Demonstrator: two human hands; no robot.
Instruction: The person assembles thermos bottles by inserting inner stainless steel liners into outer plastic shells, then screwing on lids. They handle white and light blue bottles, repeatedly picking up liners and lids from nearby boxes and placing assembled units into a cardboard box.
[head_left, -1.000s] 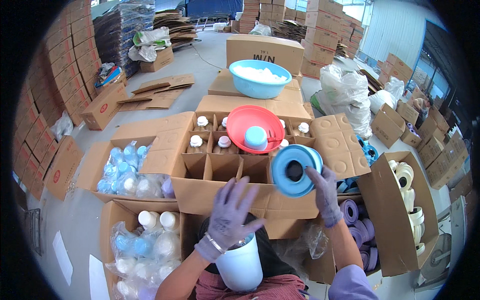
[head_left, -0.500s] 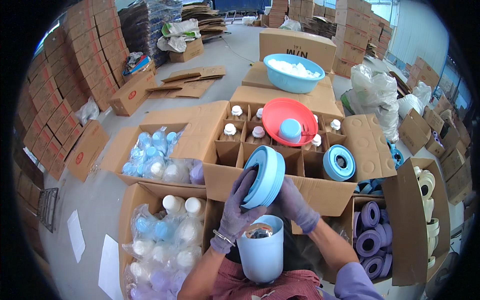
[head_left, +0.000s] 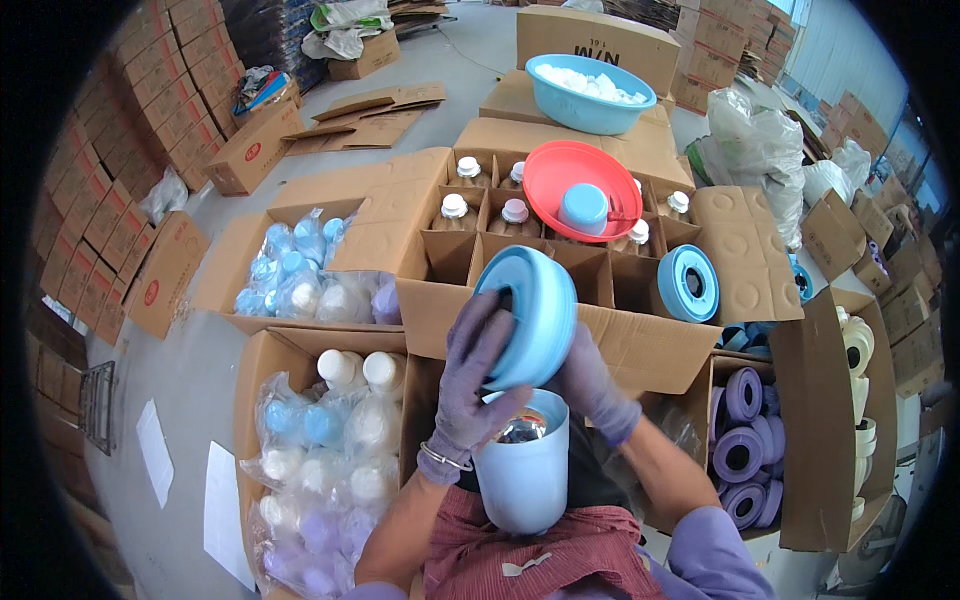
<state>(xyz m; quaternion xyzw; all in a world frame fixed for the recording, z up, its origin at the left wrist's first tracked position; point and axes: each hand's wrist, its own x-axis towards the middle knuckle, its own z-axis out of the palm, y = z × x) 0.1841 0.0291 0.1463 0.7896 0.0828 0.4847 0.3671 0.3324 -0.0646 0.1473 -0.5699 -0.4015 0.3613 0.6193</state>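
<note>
My left hand (head_left: pixel 470 385), in a grey-purple glove, grips the left side of a thick light-blue plastic ring (head_left: pixel 535 315), its fingers over the face near the central hole. On the ring's right side is my gloved right hand (head_left: pixel 597 388), its fingers partly hidden behind the ring and slightly blurred. Just below, a light-blue cylindrical container (head_left: pixel 520 480) stands upright in my lap, a shiny silvery surface showing inside its open top. The ring is tilted and held above the container's rim.
Ahead stands a divided carton (head_left: pixel 440 330) with white-capped bottles, a red basin (head_left: pixel 560 165) and another blue ring (head_left: pixel 688 283). Bagged caps fill a carton (head_left: pixel 250 400) at left; purple rings (head_left: pixel 740 455) lie in one at right. Behind sits a blue basin (head_left: pixel 590 115) of white pieces.
The whole view has shifted, so the cartons sit higher in the picture. Both hands stay on the blue ring, which has turned slightly; the container remains in my lap.
</note>
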